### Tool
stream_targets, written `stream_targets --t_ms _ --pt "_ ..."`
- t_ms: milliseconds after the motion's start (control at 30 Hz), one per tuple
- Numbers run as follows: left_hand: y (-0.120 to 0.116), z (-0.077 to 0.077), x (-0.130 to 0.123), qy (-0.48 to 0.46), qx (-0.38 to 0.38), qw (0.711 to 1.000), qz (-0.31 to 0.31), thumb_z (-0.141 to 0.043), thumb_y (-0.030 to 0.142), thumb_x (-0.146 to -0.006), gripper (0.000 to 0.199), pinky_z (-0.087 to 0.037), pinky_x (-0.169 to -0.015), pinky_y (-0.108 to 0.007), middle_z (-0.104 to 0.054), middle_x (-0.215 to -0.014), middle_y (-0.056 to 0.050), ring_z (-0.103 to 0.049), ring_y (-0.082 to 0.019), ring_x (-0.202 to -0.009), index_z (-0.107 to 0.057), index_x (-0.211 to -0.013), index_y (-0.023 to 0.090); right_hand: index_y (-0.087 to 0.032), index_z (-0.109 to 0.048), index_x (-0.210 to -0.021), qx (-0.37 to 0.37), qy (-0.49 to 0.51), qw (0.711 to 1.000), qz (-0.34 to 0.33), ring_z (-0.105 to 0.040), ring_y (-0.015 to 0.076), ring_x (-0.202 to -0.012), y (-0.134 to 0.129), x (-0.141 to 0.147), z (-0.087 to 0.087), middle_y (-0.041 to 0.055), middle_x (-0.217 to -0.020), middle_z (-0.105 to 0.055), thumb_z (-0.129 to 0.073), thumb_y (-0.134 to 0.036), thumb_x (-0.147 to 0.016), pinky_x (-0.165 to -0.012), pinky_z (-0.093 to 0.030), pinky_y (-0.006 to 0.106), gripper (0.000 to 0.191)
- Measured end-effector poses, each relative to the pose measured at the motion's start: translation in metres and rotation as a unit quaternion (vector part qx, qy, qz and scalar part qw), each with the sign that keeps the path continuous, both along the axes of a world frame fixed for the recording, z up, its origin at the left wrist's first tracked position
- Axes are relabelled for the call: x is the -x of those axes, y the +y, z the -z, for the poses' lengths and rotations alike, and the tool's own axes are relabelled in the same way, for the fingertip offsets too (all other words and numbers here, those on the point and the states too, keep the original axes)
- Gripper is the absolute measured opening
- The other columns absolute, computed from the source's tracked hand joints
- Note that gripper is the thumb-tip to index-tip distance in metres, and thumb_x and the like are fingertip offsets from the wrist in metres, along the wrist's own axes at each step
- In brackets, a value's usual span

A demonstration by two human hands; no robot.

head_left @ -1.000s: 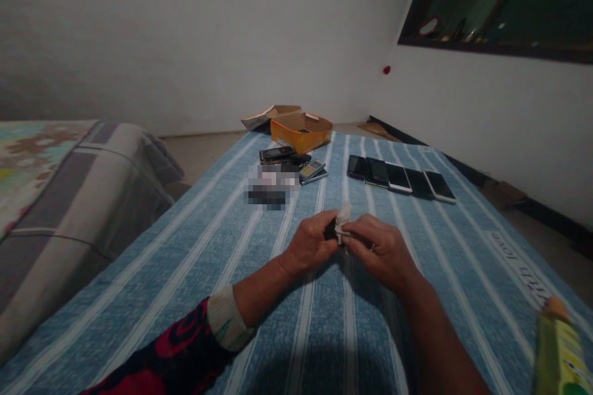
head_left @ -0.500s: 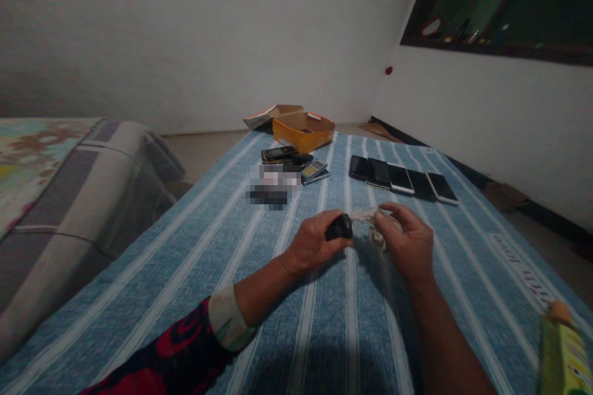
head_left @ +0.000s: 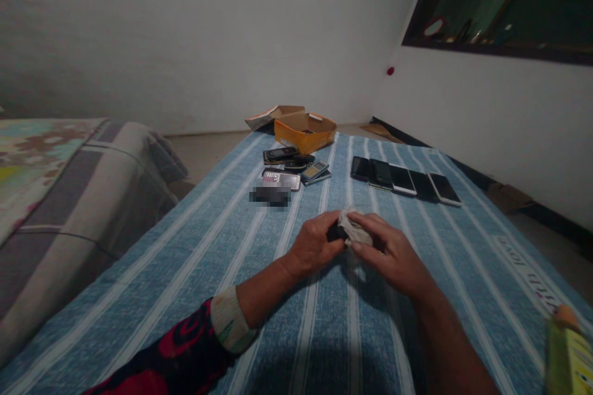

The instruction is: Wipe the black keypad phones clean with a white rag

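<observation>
Small black rounded object point(head_left: 335, 232), gripped by left-hand fingers point(head_left: 328, 218), touches crumpled whitish cloth point(head_left: 356, 233) (partly hidden) gripped under right-hand fingers point(head_left: 380, 230).

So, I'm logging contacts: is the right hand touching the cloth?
Touching: in the head view, the right hand holds the cloth, its fingers lying over it.

Box point(head_left: 302, 141): far end of table point(head_left: 222, 210), carton piece point(head_left: 265, 118) behind it to the left.
Phone cluster point(head_left: 288, 181): left of centre, just nearer than the box.
Phone row point(head_left: 402, 179): right of the cluster, side by side.
Left hand point(head_left: 315, 239): over mid-table, nearer than the phones, around a small object point(head_left: 335, 232).
Right hand point(head_left: 396, 254): just right, cloth point(head_left: 356, 229) between it and the object.
Bottle point(head_left: 567, 349): near right.
Blanket point(head_left: 125, 179): left of table.
</observation>
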State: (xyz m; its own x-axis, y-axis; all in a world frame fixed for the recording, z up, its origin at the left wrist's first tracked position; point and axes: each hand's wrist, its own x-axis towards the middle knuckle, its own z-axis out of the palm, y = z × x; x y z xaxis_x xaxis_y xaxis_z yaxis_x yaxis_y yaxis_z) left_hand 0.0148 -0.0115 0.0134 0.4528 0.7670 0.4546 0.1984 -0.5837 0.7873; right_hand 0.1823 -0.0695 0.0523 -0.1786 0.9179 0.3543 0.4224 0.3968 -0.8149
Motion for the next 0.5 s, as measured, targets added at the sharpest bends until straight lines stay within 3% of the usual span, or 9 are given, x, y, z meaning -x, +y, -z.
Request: stream_targets --t_ms 100,233,500 --pt "0.0 0.0 0.0 0.003 -0.005 1.0 -0.003 -0.067 0.02 -0.074 0.04 -0.05 -0.087 -0.036 -0.069 -0.106 -0.006 -0.064 -0.022 -0.096 -0.062 -0.113 0.019 -0.026 -0.062 -0.124 0.054 0.047 0.997 -0.035 -0.062 0.0196 -0.1 -0.001 -0.007 -0.001 0.005 -0.109 -0.064 -0.065 -0.019 -0.078 -0.082 -0.052 0.033 0.047" --pt "-0.002 -0.001 -0.001 0.027 -0.022 0.999 -0.011 -0.067 0.023 -0.075 0.033 -0.051 -0.084 -0.035 -0.07 -0.101 -0.006 -0.065 -0.021 -0.093 -0.063 -0.107 0.018 -0.025 -0.069 -0.111 0.052 0.076 0.996 0.007 -0.064 0.0205 -0.1 0.004 -0.006 0.008 0.0044 -0.11 -0.068 -0.067 -0.019 -0.076 -0.087 -0.051 0.035 0.036" --pt "-0.006 0.002 -0.007 0.076 -0.09 0.993 -0.024 -0.064 0.025 -0.077 0.023 -0.051 -0.082 -0.033 -0.068 -0.095 -0.006 -0.063 -0.021 -0.09 -0.06 -0.099 0.018 -0.022 -0.072 -0.087 -0.08 0.009 0.989 0.126 -0.065 0.0164 -0.068 0.007 0.013 0.015 0.001 -0.078 -0.072 -0.061 -0.018 -0.078 -0.067 -0.051 0.028 0.015"
